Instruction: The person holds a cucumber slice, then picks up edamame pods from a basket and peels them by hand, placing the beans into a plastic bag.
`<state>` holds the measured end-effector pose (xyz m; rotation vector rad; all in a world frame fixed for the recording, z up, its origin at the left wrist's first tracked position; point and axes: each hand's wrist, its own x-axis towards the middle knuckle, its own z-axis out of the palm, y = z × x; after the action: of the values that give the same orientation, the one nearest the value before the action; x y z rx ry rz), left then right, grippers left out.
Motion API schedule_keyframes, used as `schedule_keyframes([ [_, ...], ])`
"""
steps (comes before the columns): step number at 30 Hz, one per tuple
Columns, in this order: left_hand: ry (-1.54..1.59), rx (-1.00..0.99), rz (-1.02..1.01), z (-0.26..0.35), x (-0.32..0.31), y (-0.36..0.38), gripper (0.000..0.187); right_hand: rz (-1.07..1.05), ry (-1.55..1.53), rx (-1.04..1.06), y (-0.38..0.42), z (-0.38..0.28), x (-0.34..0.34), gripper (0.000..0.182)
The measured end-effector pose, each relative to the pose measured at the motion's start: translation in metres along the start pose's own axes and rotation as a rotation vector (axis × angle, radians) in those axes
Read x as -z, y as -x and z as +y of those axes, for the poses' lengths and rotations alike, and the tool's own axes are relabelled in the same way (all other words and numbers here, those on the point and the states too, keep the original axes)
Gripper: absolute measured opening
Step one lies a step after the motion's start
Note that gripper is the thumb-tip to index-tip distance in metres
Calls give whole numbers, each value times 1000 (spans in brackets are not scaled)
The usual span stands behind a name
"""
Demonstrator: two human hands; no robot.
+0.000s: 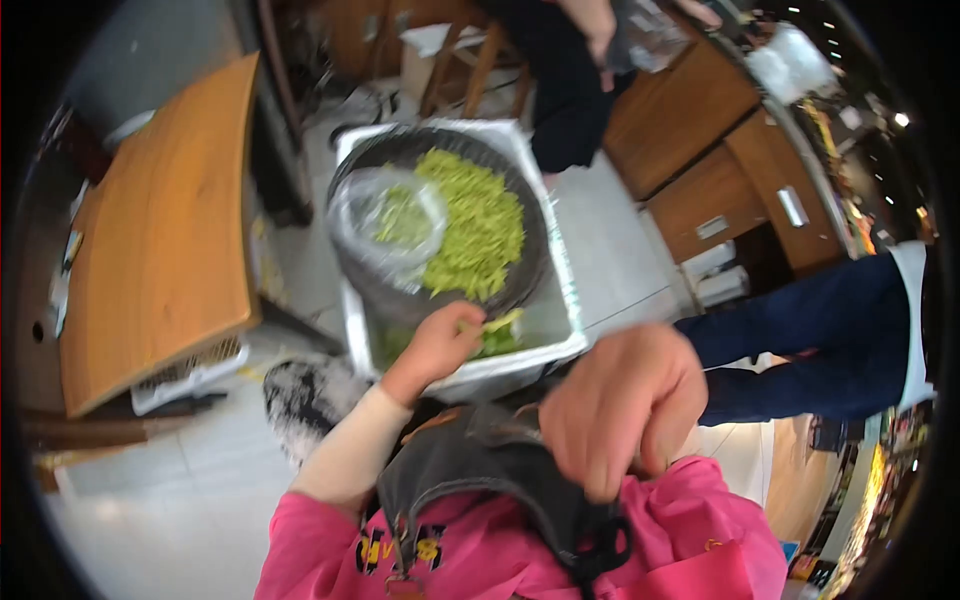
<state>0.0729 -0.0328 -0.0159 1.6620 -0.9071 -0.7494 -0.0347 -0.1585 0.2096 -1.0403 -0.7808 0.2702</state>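
A dark round basin [350, 258] sits on a white foam box [350, 320] in front of me. It holds a heap of chopped pale-green vegetable pieces [475, 225] and a clear plastic bag [345, 215] with more green pieces inside. My left hand [445, 340] is closed at the basin's near rim, pinching a pale-green vegetable stalk [503, 321]. Below the rim, green leafy vegetables [497, 342] show inside the box. Close to the camera, above my pink-sleeved lap, my right hand [630, 405] has its fingers curled down; anything inside them is hidden.
At the left stands a wooden table [170, 240]. Another person's dark trouser leg [570, 110] is beyond the box, and a second person's dark-blue trousers [800, 340] are at the right. Wooden cabinets [710, 180] line the upper right.
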Motion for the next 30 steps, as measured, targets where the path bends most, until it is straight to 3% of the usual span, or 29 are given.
schedule_keyframes([
  [1,89,42,47,8,-1,1,27,-153,5,-46,7,-13,0,33],
  [2,179,83,79,14,-3,5,26,-136,79,-145,19,-22,-6,34],
  [4,-1,108,39,23,-3,7,25,362,143,-263,28,-28,-30,30],
  [5,4,-36,50,28,-5,8,22,518,69,-238,34,-18,-32,28],
  [6,14,-171,61,34,-8,10,19,582,70,-322,42,-11,-25,26],
  [7,53,-123,37,44,-12,11,17,603,115,-329,51,3,-16,23],
  [9,151,-3,-22,32,-21,9,15,728,704,-418,77,44,6,24],
  [11,182,62,-70,14,-27,6,8,999,1296,-535,108,98,21,25],
  [14,-13,39,-105,20,-31,7,6,1008,648,-542,133,142,33,30],
  [17,-9,57,-121,21,-36,9,10,969,946,-629,134,149,25,32],
  [22,-118,-50,-41,-5,-36,4,12,874,1018,-768,124,126,20,42],
  [23,-160,-106,-24,18,-34,8,12,865,1067,-780,123,118,18,44],
  [25,-161,-195,34,34,-33,10,13,839,614,-469,103,70,5,49],
  [27,19,-63,17,40,-36,12,14,715,304,-240,69,-12,-30,47],
  [28,103,2,-1,40,-37,12,15,628,368,-133,61,-50,-50,42],
  [29,-26,-340,-15,-18,-38,-4,13,538,431,-28,56,-76,-62,37],
  [30,18,-227,-58,-6,-39,-4,12,297,370,148,54,-93,-59,34],
])
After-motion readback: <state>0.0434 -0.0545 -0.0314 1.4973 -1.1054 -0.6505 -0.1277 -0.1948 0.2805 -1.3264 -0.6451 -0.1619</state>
